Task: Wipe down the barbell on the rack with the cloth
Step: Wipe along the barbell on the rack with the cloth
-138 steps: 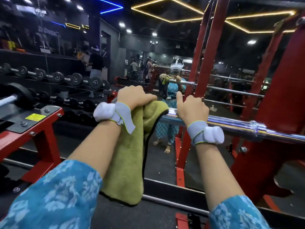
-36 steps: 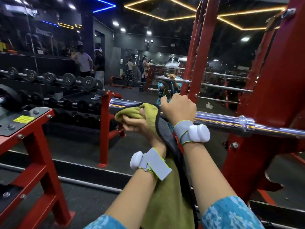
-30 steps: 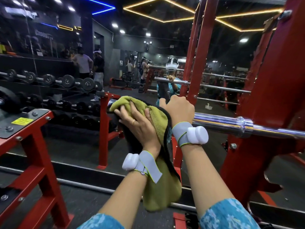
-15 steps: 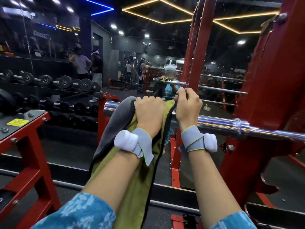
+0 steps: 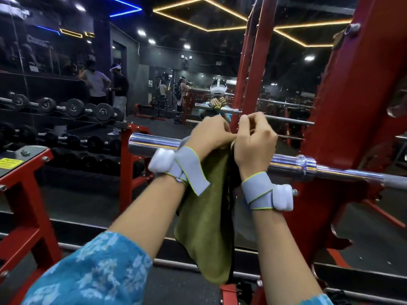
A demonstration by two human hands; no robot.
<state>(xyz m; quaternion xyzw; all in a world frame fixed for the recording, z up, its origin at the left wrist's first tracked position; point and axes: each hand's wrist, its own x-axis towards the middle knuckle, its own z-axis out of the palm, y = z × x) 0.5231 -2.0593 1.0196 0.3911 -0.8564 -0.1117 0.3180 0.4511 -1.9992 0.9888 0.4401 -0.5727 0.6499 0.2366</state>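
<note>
A chrome barbell [image 5: 326, 170] lies across the red rack [image 5: 343, 119], its thick sleeve end [image 5: 152, 143] pointing left. An olive-green cloth [image 5: 204, 219] is draped over the sleeve and hangs down in front of it. My left hand [image 5: 209, 137] grips the cloth on top of the bar. My right hand [image 5: 255, 139] sits right beside it, fingers curled and pinching the cloth's upper edge. Both wrists carry grey straps with white pods. The bar under the hands is hidden.
A mirror wall ahead reflects me and the rack. A dumbbell rack [image 5: 74, 111] runs along the left, with people [image 5: 97, 84] standing behind it. A red frame with a yellow label [image 5: 13, 164] stands at the near left. A red upright [image 5: 248, 73] rises just behind the bar.
My right hand has let go of the bare bar and now pinches the cloth's top edge. My left hand shifted right along the sleeve, so both hands meet on the cloth.
</note>
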